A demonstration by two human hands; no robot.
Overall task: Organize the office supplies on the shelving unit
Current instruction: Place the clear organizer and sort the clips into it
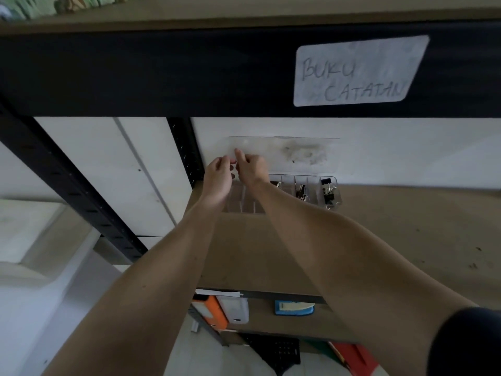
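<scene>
Over the clear organizer box, left hand beside right hand.

A divided box sat at the back of the shelf, against the wall, its lid raised behind it. Binder clips lay in its right compartments. A label hung on the beam above.

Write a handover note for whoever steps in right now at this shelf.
Left hand and right hand: both raised at the back left of the clear divided organizer, fingertips pinched together; what they hold is too small to tell.
Organizer sits at the back of the shelf board, lid open against the wall.
Done: binder clips fill the right compartments.
Left: left compartments look empty; close the lid after filling.
</scene>
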